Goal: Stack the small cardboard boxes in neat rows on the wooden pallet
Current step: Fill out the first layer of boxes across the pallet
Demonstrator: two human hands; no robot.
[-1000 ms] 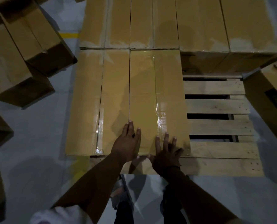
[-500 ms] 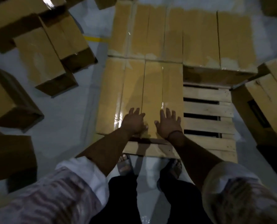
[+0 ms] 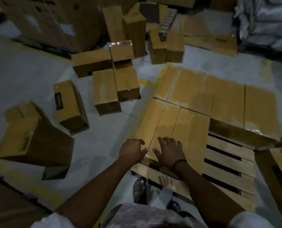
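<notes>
Left hand [image 3: 132,149] and right hand [image 3: 170,152] rest on front boxes [image 3: 171,122].

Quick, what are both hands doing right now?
Left hand: open, loosely curled, on the front-row cardboard boxes.
Right hand: open, fingers spread on those boxes.

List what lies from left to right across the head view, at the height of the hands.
From the left: tipped box → left hand → right hand → bare pallet slats → box at the right edge.
</notes>
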